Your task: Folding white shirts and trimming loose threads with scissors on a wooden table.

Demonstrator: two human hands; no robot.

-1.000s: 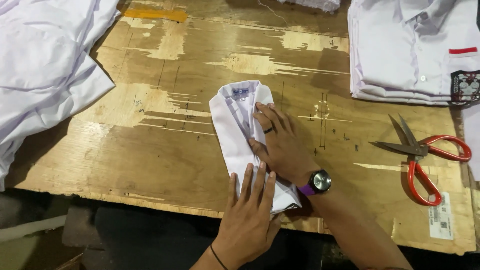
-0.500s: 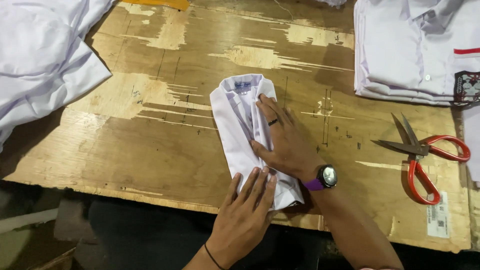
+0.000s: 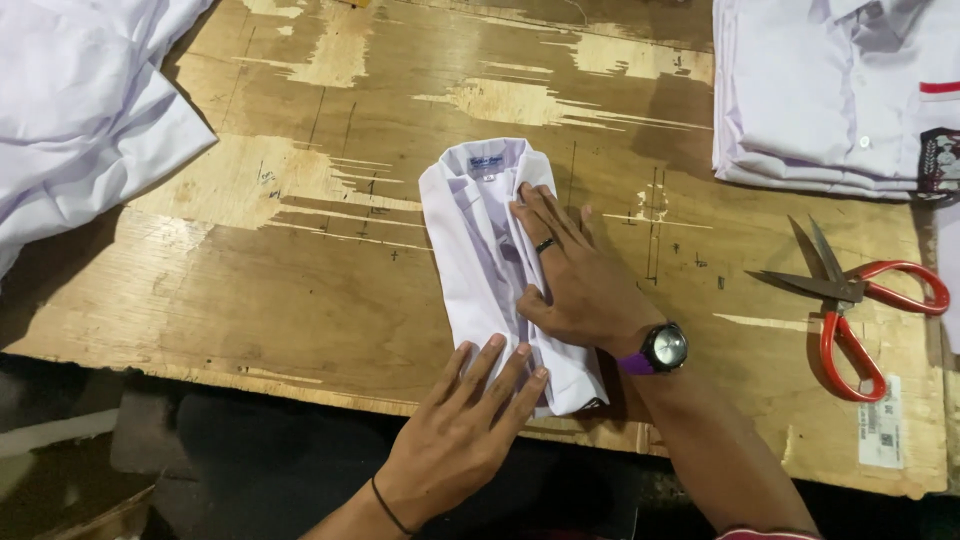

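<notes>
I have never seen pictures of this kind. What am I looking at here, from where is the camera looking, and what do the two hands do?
There is no machine: a person works with two bare hands. The one camera sits on the person's head and looks down at a worn plywood table. In the middle lies a folded white shirt, collar away from the person. The right hand, with a ring and a wristwatch, lies flat on the shirt. The left hand presses its fingers on the near end. Neither hand grips anything. To the right lie red-handled scissors, behind them a stack of folded shirts; loose white cloth lies far left.
</notes>
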